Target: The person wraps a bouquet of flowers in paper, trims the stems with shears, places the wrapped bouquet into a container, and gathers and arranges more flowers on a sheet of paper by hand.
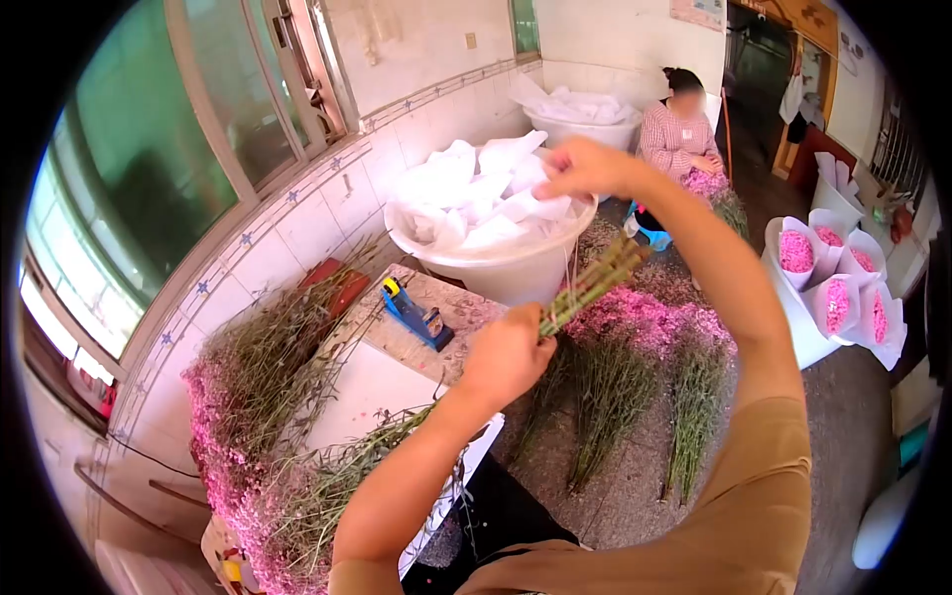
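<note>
My left hand [504, 355] is wrapped round a bundle of green stems [600, 281]. The cut ends point up and to the right, away from my fist; the bundle's other end is hidden behind my hand and forearm. My right hand [592, 169] is raised above the bundle, in front of a white tub [496, 268] filled with white paper sheets [476, 188]. Its fingers are bent together towards the thumb; whatever they pinch is too small to make out. Below my left hand, a blue tape dispenser [416, 315] stands on the worktable [382, 372].
Pink flowers with long stems [268, 407] are heaped along the table's left side. More bunches [615, 397] lie on the floor at right. A seated person [676, 134] holds pink flowers behind. Paper-wrapped bouquets [838, 288] stand in a white container at far right.
</note>
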`<state>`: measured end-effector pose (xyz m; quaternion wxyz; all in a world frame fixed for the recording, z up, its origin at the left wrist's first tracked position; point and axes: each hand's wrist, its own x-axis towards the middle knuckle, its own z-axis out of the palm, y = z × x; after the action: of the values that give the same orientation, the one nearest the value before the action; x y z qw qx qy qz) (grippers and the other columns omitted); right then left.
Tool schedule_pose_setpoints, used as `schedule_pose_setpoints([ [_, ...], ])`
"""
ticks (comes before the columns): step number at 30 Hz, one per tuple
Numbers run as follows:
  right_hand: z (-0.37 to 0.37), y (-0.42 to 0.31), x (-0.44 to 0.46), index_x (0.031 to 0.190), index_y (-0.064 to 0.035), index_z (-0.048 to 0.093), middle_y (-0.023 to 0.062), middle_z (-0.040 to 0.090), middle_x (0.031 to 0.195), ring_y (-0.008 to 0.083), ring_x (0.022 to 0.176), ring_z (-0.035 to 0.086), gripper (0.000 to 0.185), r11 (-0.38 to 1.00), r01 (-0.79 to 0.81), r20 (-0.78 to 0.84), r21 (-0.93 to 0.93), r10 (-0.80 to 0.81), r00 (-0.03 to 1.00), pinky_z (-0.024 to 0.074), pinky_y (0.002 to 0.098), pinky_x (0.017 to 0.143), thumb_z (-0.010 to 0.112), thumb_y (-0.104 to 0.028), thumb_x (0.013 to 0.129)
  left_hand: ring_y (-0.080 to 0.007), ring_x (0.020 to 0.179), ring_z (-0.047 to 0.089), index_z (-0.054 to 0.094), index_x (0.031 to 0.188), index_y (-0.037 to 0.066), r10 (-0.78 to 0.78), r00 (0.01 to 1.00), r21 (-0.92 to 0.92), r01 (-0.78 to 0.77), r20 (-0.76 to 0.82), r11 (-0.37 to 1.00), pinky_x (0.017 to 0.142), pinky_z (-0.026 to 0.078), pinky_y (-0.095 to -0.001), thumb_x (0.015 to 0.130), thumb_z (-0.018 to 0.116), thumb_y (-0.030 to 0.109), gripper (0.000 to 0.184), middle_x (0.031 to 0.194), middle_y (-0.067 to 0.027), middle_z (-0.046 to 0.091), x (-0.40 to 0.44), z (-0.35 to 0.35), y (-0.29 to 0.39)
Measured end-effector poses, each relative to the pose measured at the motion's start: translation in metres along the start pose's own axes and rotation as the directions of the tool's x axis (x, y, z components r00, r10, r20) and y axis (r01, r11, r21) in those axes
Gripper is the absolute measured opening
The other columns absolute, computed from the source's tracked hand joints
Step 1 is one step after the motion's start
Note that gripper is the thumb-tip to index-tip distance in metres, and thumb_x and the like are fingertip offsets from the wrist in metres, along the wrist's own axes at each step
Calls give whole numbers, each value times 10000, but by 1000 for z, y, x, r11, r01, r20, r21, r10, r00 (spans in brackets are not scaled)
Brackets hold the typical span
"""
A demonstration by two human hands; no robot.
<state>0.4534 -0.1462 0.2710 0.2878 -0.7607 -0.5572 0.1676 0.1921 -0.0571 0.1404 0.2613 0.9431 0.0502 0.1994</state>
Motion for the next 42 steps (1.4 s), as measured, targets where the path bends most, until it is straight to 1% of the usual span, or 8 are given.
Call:
schedule_pose_setpoints([
  [6, 135, 48, -84, 932, -29, 652, 53, 654, 724, 159, 560, 604, 274, 595, 111, -215, 796, 106, 971, 483, 314, 506, 641, -292, 1009, -467, 854, 669, 608, 968, -24, -2, 989, -79, -10, -147, 997, 732, 522, -531, 870, 690, 176, 237, 847, -293, 674, 26, -64, -33],
  [12, 146, -113, -99, 787, -48, 636, 120, 623, 726, 306, 641, 603, 318, 674, 497, -20, -546, -603, 797, 484, 404, 617, 781, -328, 837, -471, 927, 684, 628, 977, 13, -62, 998, 89, 62, -4, 994, 821, 535, -547, 866, 695, 237, 259, 942, -270, 706, 24, 5, -46],
  [13, 124, -110, -73, 790, -40, 638, 102, 605, 706, 287, 614, 584, 306, 755, 496, 157, -429, -478, 864, 477, 410, 604, 768, -312, 846, -454, 920, 696, 628, 1002, 46, 308, 898, -126, -361, -314, 924, 795, 559, -528, 859, 714, 258, 270, 936, -234, 713, 17, 49, -77],
  [18, 44, -9, -18, 1005, -40, 657, 1, 539, 674, 128, 560, 518, 182, 977, -85, 290, 194, 26, 957, 414, 316, 508, 725, -158, 884, -448, 873, 688, 595, 942, 12, 118, 992, 138, -113, -31, 984, 757, 564, -521, 834, 748, 183, 253, 877, -227, 697, -6, 5, -5],
  [25, 99, 5, -89, 1091, -56, 578, -11, 485, 665, 130, 510, 492, 144, 256, 260, -309, 931, 177, 934, 282, 242, 389, 495, -87, 978, -203, 664, 586, 606, 979, -20, 29, 999, -252, -21, 26, 967, 659, 495, -373, 914, 664, 136, 179, 720, -141, 604, 19, -37, -36],
  [32, 115, -37, -103, 1028, -102, 566, 56, 638, 736, 159, 555, 556, 107, 730, 378, -620, 570, 79, 781, 357, 256, 432, 600, -75, 930, -329, 655, 632, 623, 972, -35, -84, 996, -337, 87, 23, 938, 667, 500, -426, 890, 667, 161, 217, 726, -234, 630, 30, -25, -47],
  [34, 153, -41, -104, 1006, -87, 582, 64, 682, 758, 135, 581, 587, 139, 904, 333, -598, -268, -427, 678, 435, 251, 504, 668, -61, 900, -334, 660, 633, 624, 981, -36, -107, 994, -334, 113, 37, 936, 668, 499, -430, 892, 664, 161, 220, 730, -236, 633, 28, -37, -40],
  [42, 173, -17, -105, 1069, -47, 558, 37, 655, 879, 84, 709, 598, 195, 709, 504, -726, 494, 18, 687, 480, 246, 601, 661, 3, 912, -359, 684, 631, 631, 1009, -35, 26, 1000, -274, -22, 8, 961, 687, 504, -436, 893, 658, 171, 237, 759, -247, 642, 33, -28, -49],
])
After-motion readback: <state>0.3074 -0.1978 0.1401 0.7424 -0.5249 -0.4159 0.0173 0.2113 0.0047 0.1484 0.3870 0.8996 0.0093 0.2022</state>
